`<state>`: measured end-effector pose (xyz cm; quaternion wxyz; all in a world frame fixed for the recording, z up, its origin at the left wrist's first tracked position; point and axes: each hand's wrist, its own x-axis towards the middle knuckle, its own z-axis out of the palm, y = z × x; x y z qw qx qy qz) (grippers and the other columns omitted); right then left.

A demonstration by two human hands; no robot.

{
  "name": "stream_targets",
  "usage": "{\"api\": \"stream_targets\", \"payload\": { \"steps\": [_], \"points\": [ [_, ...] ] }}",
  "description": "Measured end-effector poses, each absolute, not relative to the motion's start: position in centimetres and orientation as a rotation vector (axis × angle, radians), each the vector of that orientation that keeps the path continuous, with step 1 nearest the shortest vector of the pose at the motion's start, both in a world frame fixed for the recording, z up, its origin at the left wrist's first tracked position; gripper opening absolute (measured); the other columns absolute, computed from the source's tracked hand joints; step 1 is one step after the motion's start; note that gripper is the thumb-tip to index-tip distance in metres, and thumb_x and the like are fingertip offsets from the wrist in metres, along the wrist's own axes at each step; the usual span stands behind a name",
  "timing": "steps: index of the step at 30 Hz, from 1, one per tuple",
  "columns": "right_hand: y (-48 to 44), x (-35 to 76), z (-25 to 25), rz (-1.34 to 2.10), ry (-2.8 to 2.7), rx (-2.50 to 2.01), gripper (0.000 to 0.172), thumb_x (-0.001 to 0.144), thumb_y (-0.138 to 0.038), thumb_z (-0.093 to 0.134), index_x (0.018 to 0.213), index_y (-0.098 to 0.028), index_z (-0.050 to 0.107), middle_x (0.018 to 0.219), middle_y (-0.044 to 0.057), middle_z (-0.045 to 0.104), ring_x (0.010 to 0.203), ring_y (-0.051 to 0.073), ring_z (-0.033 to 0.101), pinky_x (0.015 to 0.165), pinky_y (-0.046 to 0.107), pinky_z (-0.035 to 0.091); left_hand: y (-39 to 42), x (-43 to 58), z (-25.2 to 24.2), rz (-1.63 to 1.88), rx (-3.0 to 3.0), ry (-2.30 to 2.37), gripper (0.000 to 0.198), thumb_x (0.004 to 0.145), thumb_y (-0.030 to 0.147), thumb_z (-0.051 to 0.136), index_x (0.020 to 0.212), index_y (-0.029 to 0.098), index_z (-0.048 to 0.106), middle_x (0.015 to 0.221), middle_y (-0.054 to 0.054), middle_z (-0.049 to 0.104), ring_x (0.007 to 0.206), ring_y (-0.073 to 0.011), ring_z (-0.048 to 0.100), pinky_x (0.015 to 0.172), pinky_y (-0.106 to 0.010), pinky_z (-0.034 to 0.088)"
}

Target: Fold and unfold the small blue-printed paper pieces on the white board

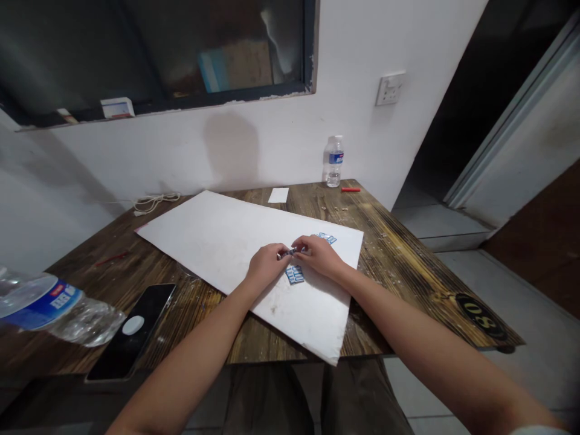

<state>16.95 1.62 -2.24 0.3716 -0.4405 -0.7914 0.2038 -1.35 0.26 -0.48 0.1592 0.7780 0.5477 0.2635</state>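
Note:
My left hand and my right hand meet over a white board, fingertips pinched together. Between them they grip a small dark piece with pale marks, too small for me to tell its kind. Just below the fingers, a flat blue-and-white slotted piece lies on the board. A similar blue-and-white piece shows behind my right hand, which partly covers it.
The board lies on a dark wooden table. At left are a large plastic bottle and a phone with a white round lid-like disc. Along the back stand a small water bottle, a white paper, a red stick and a cable.

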Motion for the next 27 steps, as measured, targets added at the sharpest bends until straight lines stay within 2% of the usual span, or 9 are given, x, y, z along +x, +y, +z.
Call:
{"api": "stream_targets", "payload": {
  "steps": [2,4,8,12,16,21,27],
  "points": [
    [1.5,17.0,-2.1,0.614,-1.984,-1.102,0.028,0.078,-0.018,0.071,0.104,-0.021,0.061,0.085,0.000,0.067,0.076,0.016,0.057,0.070,0.027,0.039,0.3,-1.3,-0.5,0.775,2.190,1.590,0.014,0.080,0.031,0.060,0.082,0.023,0.071,0.081,-0.003,0.071,0.073,-0.0189,0.061,0.059,-0.028,0.036],
    [1.4,17.1,-2.0,0.650,-2.010,-1.052,0.033,0.077,-0.024,0.074,0.106,-0.020,0.059,0.087,0.000,0.065,0.075,0.016,0.056,0.069,0.026,0.039,0.4,-1.3,-0.5,0.808,2.129,1.624,0.016,0.081,0.033,0.060,0.083,0.022,0.070,0.080,-0.003,0.071,0.071,-0.0184,0.060,0.059,-0.027,0.036],
    [1.4,17.4,-1.8,0.539,-2.275,-0.977,0.034,0.070,-0.041,0.081,0.095,-0.021,0.068,0.095,0.005,0.061,0.090,0.021,0.053,0.079,0.031,0.037,0.6,-1.4,-0.4,0.916,2.021,1.688,0.015,0.082,0.033,0.058,0.084,0.022,0.067,0.084,-0.002,0.071,0.071,-0.0169,0.060,0.062,-0.026,0.040],
    [1.3,17.5,-1.5,0.504,-2.456,-1.003,0.043,0.063,-0.050,0.083,0.099,-0.028,0.074,0.103,0.006,0.059,0.098,0.025,0.050,0.084,0.035,0.034,0.8,-1.5,-0.5,1.008,1.942,1.658,0.011,0.082,0.030,0.056,0.084,0.021,0.063,0.084,-0.001,0.071,0.073,-0.0164,0.061,0.066,-0.026,0.043],
    [1.1,17.5,-1.2,0.511,-2.482,-0.978,0.040,0.064,-0.048,0.083,0.098,-0.029,0.075,0.106,0.007,0.059,0.103,0.027,0.049,0.085,0.037,0.033,0.9,-1.6,-0.7,1.039,1.913,1.621,0.010,0.082,0.029,0.056,0.084,0.021,0.062,0.081,-0.001,0.070,0.073,-0.0164,0.062,0.067,-0.027,0.044],
    [1.1,17.4,-1.2,0.538,-2.488,-0.913,0.039,0.064,-0.044,0.085,0.094,-0.023,0.074,0.099,0.006,0.063,0.098,0.025,0.051,0.084,0.034,0.034,1.0,-1.5,-0.8,1.047,1.919,1.617,0.010,0.081,0.029,0.057,0.084,0.021,0.062,0.079,-0.002,0.069,0.072,-0.0167,0.062,0.067,-0.027,0.045],
    [0.9,17.1,-1.2,0.655,-2.403,-0.916,0.035,0.061,-0.033,0.087,0.088,-0.019,0.070,0.078,0.001,0.064,0.082,0.019,0.054,0.073,0.027,0.035,1.0,-1.5,-0.8,1.062,1.936,1.604,0.009,0.080,0.028,0.057,0.082,0.021,0.062,0.079,-0.002,0.069,0.073,-0.0170,0.063,0.067,-0.027,0.046]
  ]
}}
